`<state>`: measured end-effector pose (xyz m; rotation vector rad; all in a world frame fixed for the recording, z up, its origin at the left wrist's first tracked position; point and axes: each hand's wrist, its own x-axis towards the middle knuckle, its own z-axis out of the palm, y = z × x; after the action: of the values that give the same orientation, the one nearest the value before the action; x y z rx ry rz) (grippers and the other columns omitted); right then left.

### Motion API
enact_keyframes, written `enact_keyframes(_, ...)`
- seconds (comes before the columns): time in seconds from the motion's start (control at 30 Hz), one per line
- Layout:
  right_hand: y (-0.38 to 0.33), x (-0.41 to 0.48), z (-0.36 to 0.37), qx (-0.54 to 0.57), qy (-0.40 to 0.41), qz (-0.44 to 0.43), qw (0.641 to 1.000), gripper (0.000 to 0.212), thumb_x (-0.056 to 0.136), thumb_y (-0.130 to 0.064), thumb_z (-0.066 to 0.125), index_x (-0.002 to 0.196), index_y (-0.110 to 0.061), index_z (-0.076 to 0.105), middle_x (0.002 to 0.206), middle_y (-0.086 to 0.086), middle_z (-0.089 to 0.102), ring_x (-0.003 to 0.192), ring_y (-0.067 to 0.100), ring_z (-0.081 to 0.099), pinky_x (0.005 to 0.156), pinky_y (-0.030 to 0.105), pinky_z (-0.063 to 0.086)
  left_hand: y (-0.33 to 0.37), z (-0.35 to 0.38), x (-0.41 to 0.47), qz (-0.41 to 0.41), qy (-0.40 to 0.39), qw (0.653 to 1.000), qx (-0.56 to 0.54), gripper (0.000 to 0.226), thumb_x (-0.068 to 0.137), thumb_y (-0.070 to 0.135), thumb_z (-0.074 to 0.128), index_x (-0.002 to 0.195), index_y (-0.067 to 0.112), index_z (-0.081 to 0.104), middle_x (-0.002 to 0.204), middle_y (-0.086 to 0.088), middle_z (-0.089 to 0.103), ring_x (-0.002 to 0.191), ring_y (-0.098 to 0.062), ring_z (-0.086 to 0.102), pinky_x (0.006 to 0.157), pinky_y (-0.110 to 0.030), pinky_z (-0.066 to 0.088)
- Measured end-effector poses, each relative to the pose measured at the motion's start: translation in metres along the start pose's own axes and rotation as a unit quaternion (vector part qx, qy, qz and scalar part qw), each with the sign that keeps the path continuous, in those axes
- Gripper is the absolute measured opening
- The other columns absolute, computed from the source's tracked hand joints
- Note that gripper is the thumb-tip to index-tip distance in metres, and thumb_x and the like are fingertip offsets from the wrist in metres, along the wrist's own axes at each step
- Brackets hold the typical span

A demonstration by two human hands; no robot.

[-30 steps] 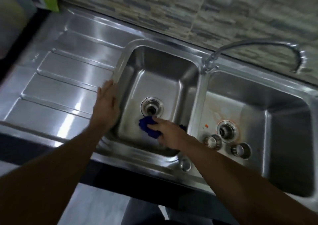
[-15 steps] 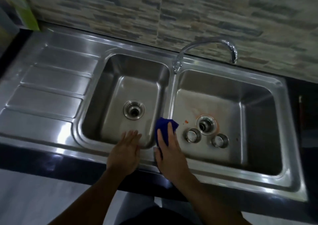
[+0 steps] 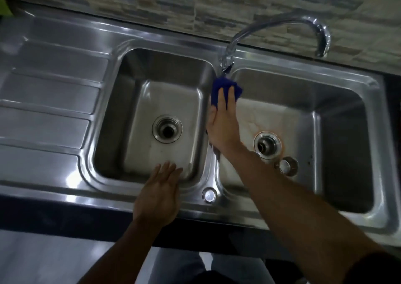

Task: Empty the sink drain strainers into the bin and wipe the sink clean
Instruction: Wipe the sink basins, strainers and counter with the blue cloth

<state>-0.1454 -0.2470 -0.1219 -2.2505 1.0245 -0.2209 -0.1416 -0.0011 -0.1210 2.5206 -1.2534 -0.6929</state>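
- Sink [image 3: 152,42], a steel double-bowl unit set in a dark table [image 3: 65,216], fills our view from above, below a stone-patterned tile wall [image 3: 152,1].
- We see the right hand [image 3: 223,124] laid with straight fingers on a blue cloth [image 3: 217,88], pressing it onto the divider between the two bowls, just in front of the base of the faucet [image 3: 282,23].
- The left hand [image 3: 158,194] lies flat and released on the front rim, grasping nothing, its fingertips reaching over the left bowl's edge.
- The left drain [image 3: 167,128] shows a dark open hole in the middle of its bowl.
- The right drain [image 3: 267,145] sits within an orange-brown stain [image 3: 249,118]; a loose strainer [image 3: 288,166] lies on the bowl floor just beside it, toward the front.
- The right forearm crosses that bowl's near-left corner and covers most of a second metal piece next to the strainer; we cannot tell what it is.
- A ribbed drainboard [image 3: 50,110] runs along the left, and a round metal cap [image 3: 209,194] sits on the front rim between the bowls.
- A green sliver [image 3: 3,3] at the upper-left edge is too small for us to identify.
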Motion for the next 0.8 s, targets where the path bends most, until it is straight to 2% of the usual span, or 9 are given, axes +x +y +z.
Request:
enact_keyframes(0.07, 0.000, -0.053, 0.005, 0.009, 0.005, -0.014, 1.000, 0.057, 0.109, -0.031, 0.026, 0.161, -0.023, 0.005, 0.169, -0.001, -0.004, 0.146, 0.033, 0.037, 0.108, 0.044, 0.050, 0.000, -0.001, -0.001, -0.013, -0.009, 1.000, 0.000, 0.057, 0.096, 0.032, 0.025, 0.144, 0.017, 0.053, 0.153, -0.008, 0.049, 0.149, -0.023, 0.035, 0.124, -0.042, 0.027)
enact_keyframes(0.17, 0.006, -0.113, 0.010, 0.039, -0.024, -0.013, 0.999, 0.062, 0.106, -0.034, 0.032, 0.162, -0.031, 0.004, 0.170, -0.005, -0.001, 0.156, 0.023, 0.014, 0.124, 0.046, 0.028, 0.001, 0.000, -0.001, -0.031, -0.012, 0.999, 0.001, 0.051, 0.099, 0.031, 0.036, 0.148, 0.021, 0.046, 0.158, -0.004, 0.041, 0.152, -0.022, 0.028, 0.126, -0.038, 0.020)
enact_keyframes(0.23, 0.010, -0.113, 0.008, 0.045, -0.033, -0.008, 0.998, 0.064, 0.106, -0.032, 0.034, 0.162, -0.030, 0.004, 0.170, -0.006, -0.003, 0.155, 0.021, 0.017, 0.123, 0.044, 0.031, 0.002, 0.001, -0.001, -0.031, -0.012, 0.999, 0.013, 0.052, 0.099, 0.031, 0.040, 0.151, 0.021, 0.042, 0.159, -0.004, 0.039, 0.152, -0.021, 0.026, 0.125, -0.036, 0.016)
enact_keyframes(0.3, 0.008, -0.083, 0.004, 0.040, -0.024, -0.005, 0.999, 0.060, 0.108, -0.031, 0.031, 0.162, -0.030, 0.005, 0.170, -0.005, -0.009, 0.139, 0.028, 0.046, 0.101, 0.038, 0.054, 0.001, 0.001, 0.001, -0.025, -0.022, 0.999, 0.023, 0.057, 0.099, 0.033, 0.031, 0.154, 0.017, 0.037, 0.161, -0.006, 0.036, 0.153, -0.021, 0.024, 0.128, -0.038, 0.015)
enact_keyframes(0.37, 0.005, -0.036, -0.002, 0.049, -0.016, 0.002, 0.999, 0.057, 0.110, -0.032, 0.028, 0.162, -0.030, 0.007, 0.170, -0.003, -0.011, 0.124, 0.028, 0.058, 0.083, 0.025, 0.054, 0.000, 0.000, 0.003, -0.013, -0.037, 0.998, 0.040, 0.067, 0.096, 0.036, 0.016, 0.156, 0.011, 0.031, 0.163, -0.010, 0.031, 0.154, -0.023, 0.022, 0.128, -0.041, 0.016)
enact_keyframes(0.5, 0.008, 0.039, -0.021, 0.100, -0.028, 0.038, 0.994, 0.053, 0.110, -0.026, 0.031, 0.162, -0.022, 0.019, 0.171, 0.005, 0.003, 0.152, 0.027, 0.025, 0.112, 0.024, 0.025, 0.003, 0.000, 0.013, -0.004, -0.052, 0.997, 0.055, 0.065, 0.099, 0.030, 0.028, 0.158, 0.006, 0.014, 0.167, -0.012, 0.016, 0.156, -0.023, 0.009, 0.129, -0.041, 0.008)
enact_keyframes(0.57, 0.017, 0.053, -0.029, 0.104, -0.032, 0.032, 0.994, 0.052, 0.109, -0.022, 0.035, 0.160, -0.019, 0.026, 0.170, 0.008, 0.009, 0.154, 0.025, 0.020, 0.112, 0.018, 0.016, 0.010, -0.001, 0.028, -0.020, -0.043, 0.998, 0.040, 0.068, 0.100, 0.023, 0.035, 0.160, 0.009, 0.007, 0.169, -0.009, 0.009, 0.157, -0.020, 0.004, 0.129, -0.036, 0.000)
enact_keyframes(0.67, 0.029, 0.068, -0.037, 0.051, -0.025, -0.010, 0.998, 0.053, 0.107, -0.017, 0.038, 0.159, -0.014, 0.029, 0.170, 0.009, 0.011, 0.155, 0.028, 0.018, 0.115, 0.020, 0.016, 0.038, -0.007, 0.059, -0.042, 0.003, 0.999, -0.020, 0.063, 0.103, 0.023, 0.032, 0.160, 0.012, 0.009, 0.169, -0.007, 0.009, 0.156, -0.019, 0.004, 0.123, -0.029, -0.003)
enact_keyframes(0.8, 0.045, 0.106, -0.048, -0.106, -0.035, -0.063, 0.992, 0.060, 0.100, -0.005, 0.048, 0.157, -0.003, 0.029, 0.169, 0.016, 0.012, 0.155, 0.045, -0.002, 0.127, 0.049, 0.011, 0.081, -0.011, 0.105, -0.047, 0.056, 0.993, -0.095, 0.058, 0.106, 0.027, 0.029, 0.160, 0.018, 0.012, 0.169, -0.003, 0.010, 0.151, -0.010, -0.003, 0.122, -0.029, -0.001)
